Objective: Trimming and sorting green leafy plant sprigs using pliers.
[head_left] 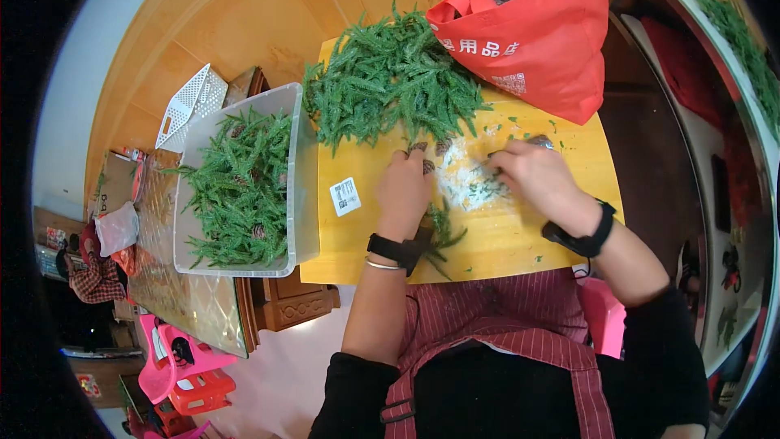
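My left hand is closed near the middle of the yellow table, its fingers on a small brown pine cone. A green artificial pine sprig hangs out below that hand toward the table's front edge. My right hand is closed in a pinch beside a patch of white flakes mixed with green bits. What its fingertips hold is too small to make out. Another brown cone lies just beyond the right hand. Behind my hands spreads a large heap of green pine sprigs.
A clear plastic bin at the left holds sprigs with cones. A red bag of brown cones stands at the back right. A white label lies left of my hand. A white perforated basket sits behind the bin.
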Demonstrator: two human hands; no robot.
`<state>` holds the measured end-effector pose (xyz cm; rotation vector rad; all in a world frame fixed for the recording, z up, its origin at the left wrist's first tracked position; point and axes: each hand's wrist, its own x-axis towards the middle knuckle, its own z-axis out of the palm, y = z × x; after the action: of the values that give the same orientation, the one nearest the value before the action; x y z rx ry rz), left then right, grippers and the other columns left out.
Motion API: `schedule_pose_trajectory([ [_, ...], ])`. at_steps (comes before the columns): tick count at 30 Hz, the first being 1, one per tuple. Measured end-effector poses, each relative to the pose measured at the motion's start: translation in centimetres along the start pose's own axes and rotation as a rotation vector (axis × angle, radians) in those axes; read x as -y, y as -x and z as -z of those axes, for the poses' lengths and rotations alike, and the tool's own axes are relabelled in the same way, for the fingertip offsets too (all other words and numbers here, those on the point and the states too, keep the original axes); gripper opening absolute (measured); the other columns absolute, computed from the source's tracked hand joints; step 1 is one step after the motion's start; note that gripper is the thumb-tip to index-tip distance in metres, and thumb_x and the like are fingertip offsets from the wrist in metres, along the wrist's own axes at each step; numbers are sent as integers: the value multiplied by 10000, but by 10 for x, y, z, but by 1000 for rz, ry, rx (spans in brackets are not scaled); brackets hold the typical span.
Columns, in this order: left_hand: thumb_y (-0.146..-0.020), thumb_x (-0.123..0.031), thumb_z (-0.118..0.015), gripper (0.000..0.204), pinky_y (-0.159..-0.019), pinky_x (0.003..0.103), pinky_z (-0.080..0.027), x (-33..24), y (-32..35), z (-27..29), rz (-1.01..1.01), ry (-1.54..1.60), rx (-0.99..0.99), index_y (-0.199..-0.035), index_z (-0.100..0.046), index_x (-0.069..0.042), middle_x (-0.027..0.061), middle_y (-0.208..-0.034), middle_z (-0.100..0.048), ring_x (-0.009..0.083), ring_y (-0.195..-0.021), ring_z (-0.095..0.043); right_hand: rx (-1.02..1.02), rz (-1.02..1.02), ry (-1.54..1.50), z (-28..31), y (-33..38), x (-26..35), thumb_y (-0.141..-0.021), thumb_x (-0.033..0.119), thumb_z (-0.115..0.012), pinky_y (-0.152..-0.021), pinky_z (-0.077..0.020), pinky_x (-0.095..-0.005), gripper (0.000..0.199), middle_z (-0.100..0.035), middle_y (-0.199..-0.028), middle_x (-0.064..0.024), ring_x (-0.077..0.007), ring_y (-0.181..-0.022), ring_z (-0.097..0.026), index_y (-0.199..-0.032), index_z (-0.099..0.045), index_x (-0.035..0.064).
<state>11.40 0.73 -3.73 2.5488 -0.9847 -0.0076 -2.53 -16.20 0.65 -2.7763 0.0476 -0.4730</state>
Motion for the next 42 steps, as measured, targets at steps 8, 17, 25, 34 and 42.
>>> schedule_pose_trajectory([
  [8, -733, -100, -659, 280, -626, 313, -472, 6, 11, 23, 69, 363, -46, -995, -586, -35, 94, -909, -601, 207, -779, -599, 173, -58, 306, -40, -41, 8, -697, 134, -608, -608, -501, -351, 91, -623, -786, -100, -261, -701, -623, -777, -627, 96],
  [17, -812, 42, -555, 272, -683, 224, -456, -28, 57, 76, 165, 1363, -81, -1081, -547, 1, 58, -937, -583, 138, -823, -592, -180, -137, -682, 46, -47, 50, -829, 42, -561, -575, -481, -246, 41, -638, -780, -87, -131, -706, -620, -807, -555, 8],
  [25, -724, 131, -619, 357, -747, 269, -525, -64, 65, 72, -10, 1664, 38, -1010, -461, -13, 106, -1048, -543, 207, -946, -599, -307, -209, -1498, 62, 11, 56, -867, 12, -518, -693, -507, -255, 102, -623, -952, -178, -174, -815, -627, -833, -426, 40],
  [34, -653, 113, -694, 438, -732, 265, -513, -77, 71, 66, -51, 1595, 29, -1012, -475, -9, 82, -992, -552, 157, -874, -589, -213, -229, -1705, 42, 24, 62, -851, 62, -568, -658, -504, -221, 141, -611, -924, -150, -162, -778, -625, -840, -428, 54],
  [42, -658, 125, -683, 444, -701, 274, -542, -84, 72, 66, -94, 1599, -15, -1030, -478, -4, 85, -979, -534, 168, -862, -589, -298, -203, -1702, 28, 28, 65, -843, 67, -584, -690, -488, -241, 153, -586, -918, -126, -152, -780, -600, -839, -432, 60],
])
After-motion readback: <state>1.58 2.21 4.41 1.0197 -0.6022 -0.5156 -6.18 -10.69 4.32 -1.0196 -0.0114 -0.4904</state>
